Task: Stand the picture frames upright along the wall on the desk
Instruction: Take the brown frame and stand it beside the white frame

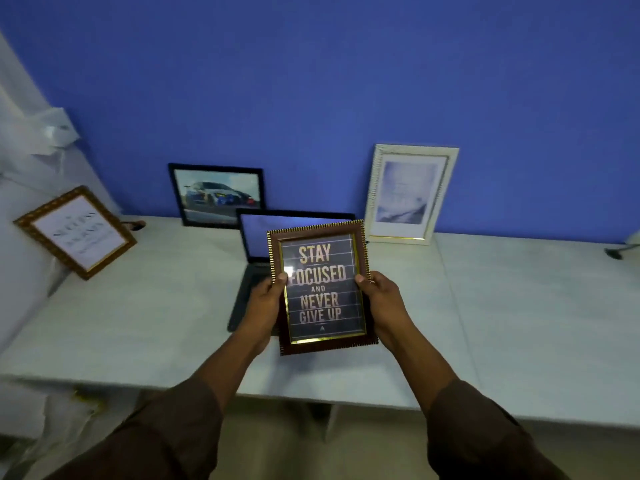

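Note:
I hold a brown and gold picture frame with a motto print above the middle of the white desk, tilted face up toward me. My left hand grips its left edge and my right hand grips its right edge, thumbs on the front. A black frame with a car photo leans upright against the blue wall. A white frame stands against the wall to its right. A gold ornate frame leans at the desk's left end against a white curtain.
An open dark laptop sits on the desk behind and under the held frame, its screen partly hidden. A small dark object lies at the far right edge. Bare desk surface stretches right of the white frame.

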Tool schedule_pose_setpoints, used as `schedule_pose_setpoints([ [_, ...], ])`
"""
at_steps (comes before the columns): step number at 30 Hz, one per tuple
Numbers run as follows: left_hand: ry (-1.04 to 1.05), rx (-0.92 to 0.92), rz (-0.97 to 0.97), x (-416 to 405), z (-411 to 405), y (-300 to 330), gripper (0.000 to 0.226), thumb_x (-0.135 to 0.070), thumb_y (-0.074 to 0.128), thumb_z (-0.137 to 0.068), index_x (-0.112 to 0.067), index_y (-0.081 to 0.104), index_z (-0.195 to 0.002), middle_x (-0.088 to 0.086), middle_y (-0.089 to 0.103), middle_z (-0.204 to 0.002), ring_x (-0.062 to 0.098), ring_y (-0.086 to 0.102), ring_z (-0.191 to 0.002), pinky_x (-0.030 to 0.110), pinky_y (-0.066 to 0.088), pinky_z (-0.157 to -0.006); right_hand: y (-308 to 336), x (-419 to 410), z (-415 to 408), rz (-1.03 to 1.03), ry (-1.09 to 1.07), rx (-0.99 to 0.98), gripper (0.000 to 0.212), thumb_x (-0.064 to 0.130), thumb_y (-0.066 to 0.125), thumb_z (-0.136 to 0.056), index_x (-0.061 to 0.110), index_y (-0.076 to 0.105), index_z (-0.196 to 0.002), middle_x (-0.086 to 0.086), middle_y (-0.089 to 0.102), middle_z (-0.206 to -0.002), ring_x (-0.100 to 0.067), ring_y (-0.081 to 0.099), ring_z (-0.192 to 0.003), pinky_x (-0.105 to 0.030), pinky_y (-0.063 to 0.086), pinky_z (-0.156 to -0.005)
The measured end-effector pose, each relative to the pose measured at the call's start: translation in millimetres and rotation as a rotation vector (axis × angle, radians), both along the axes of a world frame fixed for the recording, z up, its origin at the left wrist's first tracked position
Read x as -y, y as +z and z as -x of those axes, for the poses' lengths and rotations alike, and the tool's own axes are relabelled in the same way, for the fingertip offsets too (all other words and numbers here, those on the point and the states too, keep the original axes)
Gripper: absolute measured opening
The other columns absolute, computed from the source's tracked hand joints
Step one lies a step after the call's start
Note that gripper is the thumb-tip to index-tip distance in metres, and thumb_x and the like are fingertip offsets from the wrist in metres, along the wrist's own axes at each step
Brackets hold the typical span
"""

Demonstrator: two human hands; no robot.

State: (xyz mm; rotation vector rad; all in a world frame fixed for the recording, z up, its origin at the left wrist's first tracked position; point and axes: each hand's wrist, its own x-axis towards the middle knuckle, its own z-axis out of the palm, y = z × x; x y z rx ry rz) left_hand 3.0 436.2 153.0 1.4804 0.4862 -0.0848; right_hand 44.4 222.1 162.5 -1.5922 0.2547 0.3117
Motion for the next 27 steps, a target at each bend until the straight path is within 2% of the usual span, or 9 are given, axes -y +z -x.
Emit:
schedule_pose_setpoints([
  [3,-0.078,-0.112,0.004,49,-15,-12,0.047,-0.061,0.042,-0.1,-0.027,0.068,-0.12,0.004,0.077,-0.116,0.027,0.071,-0.109,0.05,0.05,-0.1,3,49,-12,0.023,-0.048,-0.003,0.03,0.041,0.05,-0.104,0.017,0.063,-0.116,-0.001,0.076,-0.107,-0.021,0.075,-0.089,-0.034,0.06,-0.068],
  [7,-0.047,-0.191,0.221,88,-35,-12,0.055,-0.069,0.04,-0.096,-0.029,0.07,-0.12,0.005,0.079,-0.112,0.03,0.074,-0.106,0.048,0.057,-0.091,7,84,-21,0.012,-0.09,0.009,0.03,0.043,0.049,-0.104,0.019,0.061,-0.117,0.002,0.074,-0.107,-0.018,0.073,-0.092,-0.032,0.058,-0.068],
  [10,-0.098,-0.182,0.249,105,-62,-10,0.06,-0.07,0.034,-0.098,-0.029,0.069,-0.124,0.005,0.078,-0.116,0.029,0.073,-0.108,0.048,0.056,-0.094,4,106,-31,0.012,-0.122,0.018,0.031,0.044,0.049,-0.103,0.02,0.061,-0.118,0.003,0.074,-0.11,-0.018,0.072,-0.094,-0.032,0.058,-0.07],
  [13,-0.135,-0.198,0.242,114,-89,-9,0.058,-0.066,0.031,-0.1,-0.028,0.072,-0.114,0.006,0.079,-0.111,0.027,0.073,-0.103,0.044,0.056,-0.085,0,118,-39,0.0,-0.14,0.021,0.03,0.043,0.049,-0.103,0.021,0.061,-0.119,0.004,0.074,-0.11,-0.018,0.073,-0.095,-0.03,0.058,-0.069],
  [18,-0.193,-0.275,0.226,119,-136,-10,0.069,-0.074,0.035,-0.094,-0.023,0.072,-0.121,0.012,0.078,-0.115,0.034,0.073,-0.109,0.056,0.048,-0.105,-7,129,-58,-0.028,-0.187,0.036,0.029,0.039,0.05,-0.104,0.018,0.062,-0.121,0.001,0.075,-0.112,-0.02,0.075,-0.099,-0.033,0.061,-0.075],
  [20,-0.214,-0.306,0.235,123,-155,-11,0.072,-0.074,0.034,-0.094,-0.02,0.072,-0.122,0.014,0.077,-0.116,0.035,0.072,-0.109,0.052,0.051,-0.101,-10,134,-69,-0.057,-0.199,0.056,0.028,0.035,0.05,-0.105,0.017,0.063,-0.121,0.001,0.077,-0.111,-0.02,0.076,-0.098,-0.034,0.061,-0.076],
  [22,-0.247,-0.314,0.26,132,-170,-10,0.074,-0.074,0.032,-0.095,-0.018,0.072,-0.122,0.014,0.077,-0.117,0.035,0.071,-0.11,0.047,0.053,-0.092,-14,141,-78,-0.089,-0.215,0.055,0.028,0.031,0.048,-0.105,0.016,0.063,-0.123,-0.001,0.077,-0.112,-0.022,0.076,-0.1,-0.041,0.062,-0.082],
  [25,-0.253,-0.342,0.308,145,-186,-16,0.078,-0.076,0.031,-0.094,-0.017,0.071,-0.125,0.014,0.077,-0.117,0.035,0.07,-0.113,0.049,0.051,-0.094,-28,152,-90,-0.13,-0.231,0.028,0.028,0.026,0.044,-0.107,0.016,0.062,-0.126,-0.003,0.076,-0.116,-0.025,0.075,-0.102,-0.047,0.061,-0.085],
  [27,-0.243,-0.366,0.325,152,-195,-23,0.08,-0.078,0.032,-0.093,-0.016,0.071,-0.125,0.016,0.077,-0.116,0.035,0.07,-0.112,0.048,0.052,-0.089,-36,159,-96,-0.152,-0.228,0.016,0.027,0.021,0.043,-0.107,0.017,0.063,-0.125,-0.004,0.076,-0.115,-0.026,0.075,-0.101,-0.047,0.061,-0.084],
])
